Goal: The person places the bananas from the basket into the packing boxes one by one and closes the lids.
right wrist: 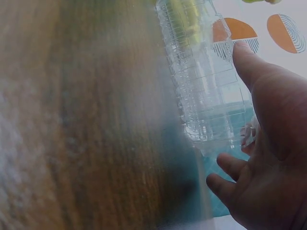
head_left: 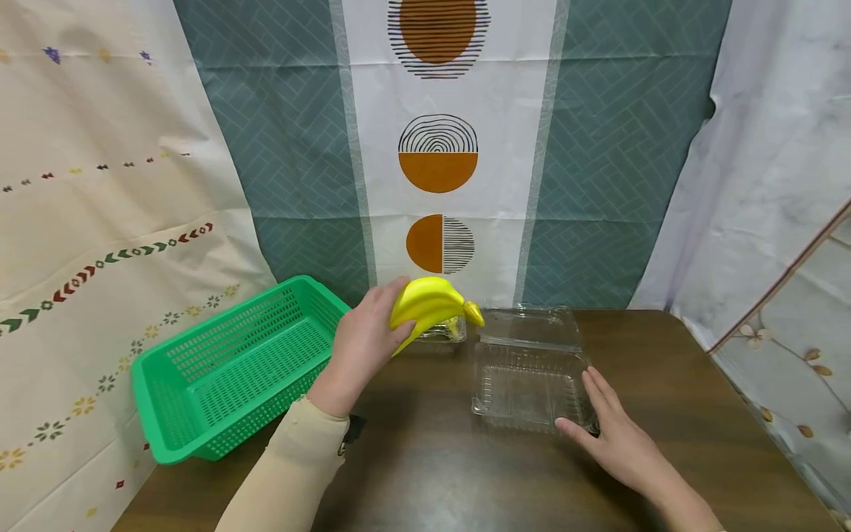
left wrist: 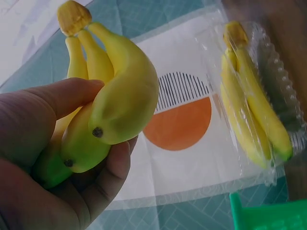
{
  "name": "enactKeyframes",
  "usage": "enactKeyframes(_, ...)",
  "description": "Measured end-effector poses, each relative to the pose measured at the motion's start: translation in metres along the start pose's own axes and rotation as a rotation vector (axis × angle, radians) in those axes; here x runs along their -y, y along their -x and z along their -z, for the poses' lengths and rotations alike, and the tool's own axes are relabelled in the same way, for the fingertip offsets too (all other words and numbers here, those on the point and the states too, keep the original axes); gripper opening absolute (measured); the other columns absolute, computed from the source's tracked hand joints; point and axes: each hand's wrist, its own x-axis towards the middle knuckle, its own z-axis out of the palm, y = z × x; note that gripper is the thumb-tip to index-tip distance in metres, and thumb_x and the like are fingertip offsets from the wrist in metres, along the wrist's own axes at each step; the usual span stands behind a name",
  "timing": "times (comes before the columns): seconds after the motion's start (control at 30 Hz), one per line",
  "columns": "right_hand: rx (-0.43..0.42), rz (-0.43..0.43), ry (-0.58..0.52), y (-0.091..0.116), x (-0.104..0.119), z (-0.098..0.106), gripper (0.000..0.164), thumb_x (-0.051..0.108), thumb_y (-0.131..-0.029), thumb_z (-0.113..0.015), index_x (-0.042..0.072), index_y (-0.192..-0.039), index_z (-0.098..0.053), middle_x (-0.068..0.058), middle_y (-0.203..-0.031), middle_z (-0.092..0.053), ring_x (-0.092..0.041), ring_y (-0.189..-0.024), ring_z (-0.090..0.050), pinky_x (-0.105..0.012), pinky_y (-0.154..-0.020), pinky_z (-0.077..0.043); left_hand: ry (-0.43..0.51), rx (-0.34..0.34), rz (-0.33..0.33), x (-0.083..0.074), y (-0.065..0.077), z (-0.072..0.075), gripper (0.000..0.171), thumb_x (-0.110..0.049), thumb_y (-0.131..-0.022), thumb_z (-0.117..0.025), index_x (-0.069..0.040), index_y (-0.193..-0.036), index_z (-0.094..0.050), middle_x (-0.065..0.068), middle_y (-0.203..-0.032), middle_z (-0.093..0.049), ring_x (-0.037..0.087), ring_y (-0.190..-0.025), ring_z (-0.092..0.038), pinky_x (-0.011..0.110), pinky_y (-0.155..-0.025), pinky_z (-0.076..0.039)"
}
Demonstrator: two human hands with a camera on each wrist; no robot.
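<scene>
My left hand (head_left: 372, 325) holds up a bunch of yellow bananas (head_left: 428, 301), stem end pointing right. In the left wrist view the thumb lies across the bananas (left wrist: 127, 88) and the fingers curl beneath their green-tinged tips. An open clear plastic clamshell box (head_left: 525, 380) lies on the table, its lid (head_left: 532, 325) folded back away from me. At the box's right side is my right hand (head_left: 614, 436), thumb apart from fairly straight fingers; the right wrist view shows it beside the clear wall (right wrist: 211, 91).
A green perforated basket (head_left: 246, 421) stands on the left of the brown table (head_left: 425, 480). Behind the held bunch, another clear box (head_left: 442, 332) contains bananas (left wrist: 249, 105). A patterned curtain (head_left: 439, 96) hangs at the table's back edge.
</scene>
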Motion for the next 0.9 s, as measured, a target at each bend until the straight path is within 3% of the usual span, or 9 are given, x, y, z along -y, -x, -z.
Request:
enactKeyframes(0.37, 0.008, -0.022, -0.002, 0.002, -0.003, -0.002, 0.114, 0.07, -0.104, -0.064, 0.007, -0.178, -0.003, -0.019, -0.184, 0.0, -0.061, -0.149, -0.042, -0.077, -0.093, -0.051, 0.048, 0.056, -0.008, -0.022, -0.008, -0.021, 0.075, -0.029, -0.096, -0.091, -0.018, -0.161, -0.055, 0.017, -0.124, -0.07, 0.032, -0.083, -0.068, 0.048, -0.069, -0.06)
enactKeyframes(0.6, -0.002, -0.014, -0.01, 0.0, -0.001, -0.001, 0.113, 0.069, -0.104, -0.064, 0.007, -0.178, -0.006, -0.018, -0.184, -0.002, -0.059, -0.152, -0.04, -0.077, -0.096, -0.05, 0.103, 0.074, -0.02, -0.039, -0.012, -0.032, 0.074, -0.027, -0.096, -0.091, -0.019, -0.16, -0.056, 0.015, -0.129, -0.07, 0.032, -0.093, -0.069, 0.048, -0.077, -0.06)
enactKeyframes(0.9, -0.016, -0.007, -0.003, -0.001, 0.0, -0.001, 0.112, 0.068, -0.104, -0.065, 0.006, -0.178, -0.007, -0.017, -0.184, -0.002, -0.059, -0.151, -0.041, -0.077, -0.098, -0.049, 0.157, 0.092, -0.037, -0.059, -0.014, -0.047, 0.074, -0.027, -0.096, -0.091, -0.019, -0.161, -0.056, 0.013, -0.131, -0.07, 0.03, -0.092, -0.068, 0.045, -0.077, -0.059)
